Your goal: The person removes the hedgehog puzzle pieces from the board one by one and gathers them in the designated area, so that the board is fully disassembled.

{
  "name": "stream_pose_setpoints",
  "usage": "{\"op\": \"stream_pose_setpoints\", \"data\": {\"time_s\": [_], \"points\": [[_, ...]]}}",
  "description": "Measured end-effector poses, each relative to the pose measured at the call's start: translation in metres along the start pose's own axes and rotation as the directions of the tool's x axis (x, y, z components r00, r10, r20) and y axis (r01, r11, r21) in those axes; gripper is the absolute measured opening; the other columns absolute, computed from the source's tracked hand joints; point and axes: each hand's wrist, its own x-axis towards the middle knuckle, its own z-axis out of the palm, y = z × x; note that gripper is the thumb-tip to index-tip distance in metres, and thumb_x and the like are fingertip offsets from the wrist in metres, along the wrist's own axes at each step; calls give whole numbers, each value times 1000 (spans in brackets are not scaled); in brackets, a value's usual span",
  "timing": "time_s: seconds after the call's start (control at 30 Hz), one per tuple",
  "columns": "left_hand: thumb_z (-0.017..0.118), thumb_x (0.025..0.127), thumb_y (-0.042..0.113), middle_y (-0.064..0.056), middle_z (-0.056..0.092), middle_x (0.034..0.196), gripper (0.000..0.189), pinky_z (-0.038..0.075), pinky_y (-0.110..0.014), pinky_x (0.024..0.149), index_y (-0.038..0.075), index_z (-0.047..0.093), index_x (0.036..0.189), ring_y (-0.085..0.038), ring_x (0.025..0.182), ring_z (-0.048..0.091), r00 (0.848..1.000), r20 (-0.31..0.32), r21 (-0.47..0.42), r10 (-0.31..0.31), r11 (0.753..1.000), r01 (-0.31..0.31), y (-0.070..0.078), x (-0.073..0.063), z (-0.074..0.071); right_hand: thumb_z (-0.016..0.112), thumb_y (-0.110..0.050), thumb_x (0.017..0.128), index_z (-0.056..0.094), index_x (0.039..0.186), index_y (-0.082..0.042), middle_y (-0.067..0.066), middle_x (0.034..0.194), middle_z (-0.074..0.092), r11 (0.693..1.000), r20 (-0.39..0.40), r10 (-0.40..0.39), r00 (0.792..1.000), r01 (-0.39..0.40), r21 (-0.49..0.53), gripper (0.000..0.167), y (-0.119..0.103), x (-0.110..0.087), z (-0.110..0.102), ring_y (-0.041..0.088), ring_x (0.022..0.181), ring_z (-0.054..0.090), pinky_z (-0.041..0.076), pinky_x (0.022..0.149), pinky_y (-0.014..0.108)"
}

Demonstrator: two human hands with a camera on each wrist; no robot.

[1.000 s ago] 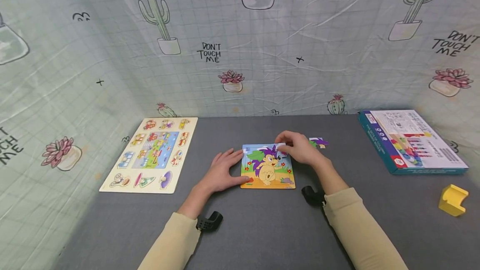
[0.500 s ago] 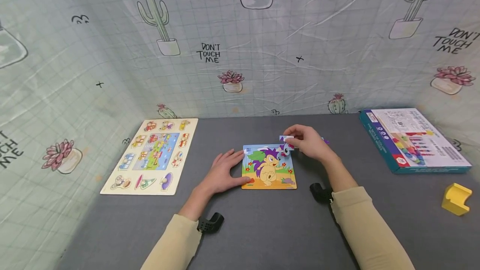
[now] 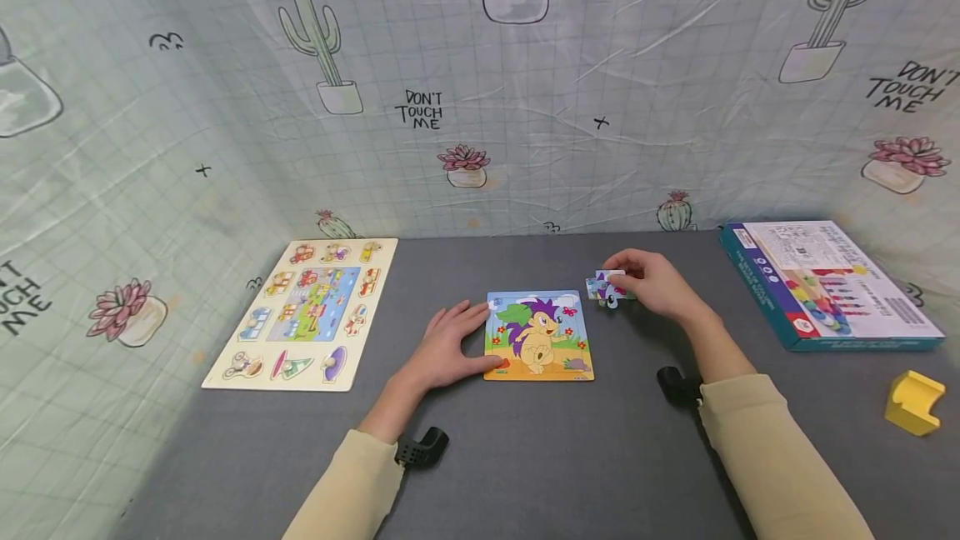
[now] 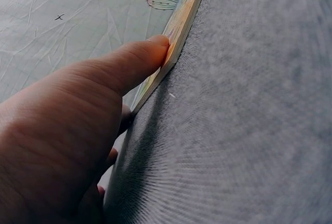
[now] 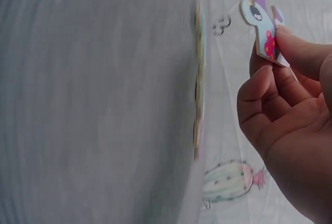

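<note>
Pale cactus-print backdrop (image 3: 540, 127) fills the top of the frame, "DON'T TOUCH ME" lettered at upper centre and far right, and below it stretches the dark grey tabletop (image 3: 525, 465). Straight to the middle, where the hedgehog puzzle (image 3: 538, 338) lies flat: purple spines, green leaf, a red butterfly near its upper right corner. Left hand (image 3: 447, 348) on the puzzle's left side, fingers spread apart, thumb resting on the lower left of the picture! The left wrist view has it close up, thumb (image 4: 140, 58) pressing near the wooden edge.

Over to the upper right of centre, and the right hand (image 3: 651, 283) has a puzzle piece (image 5: 267, 35), pinched between thumb and fingers, just off the puzzle's upper right corner. Lovely look in the right wrist view: light blue, one big eye, a splash of red. Whether another piece sits right behind it in the head view, I can't tell.

Out wide at left, a cream peg board (image 3: 307, 348) with little vehicles and toys around a blue scene. Far right, a teal-edged box (image 3: 832, 282) lies flat, and below it, near the frame's edge, a notched yellow block (image 3: 915, 402). Beige sleeves (image 3: 348, 477) run in from the bottom, black bands (image 3: 422, 447) at both wrists.
</note>
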Motion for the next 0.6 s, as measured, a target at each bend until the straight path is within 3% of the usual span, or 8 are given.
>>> {"op": "stream_pose_setpoints", "data": {"time_s": [0.2, 0.6], "points": [[75, 85, 52, -3, 41, 158, 86, 10, -52, 120, 9, 45, 153, -30, 150, 24, 1000, 3, -6, 2, 1000, -2, -1, 0, 0, 60, -14, 103, 64, 122, 1, 16, 106, 63, 1000, 21, 23, 1000, -22, -22, 24, 11, -6, -19, 28, 86, 52, 47, 68, 33], [75, 85, 53, -3, 41, 158, 87, 10, -53, 120, 9, 44, 154, -30, 150, 23, 1000, 7, -13, -1, 1000, 1, 0, 1, -1, 57, -17, 105, 61, 125, 4, 18, 108, 63, 995, 68, 72, 995, -67, -67, 29, 40, -10, -48, 29, 90, 53, 48, 75, 35]]}}
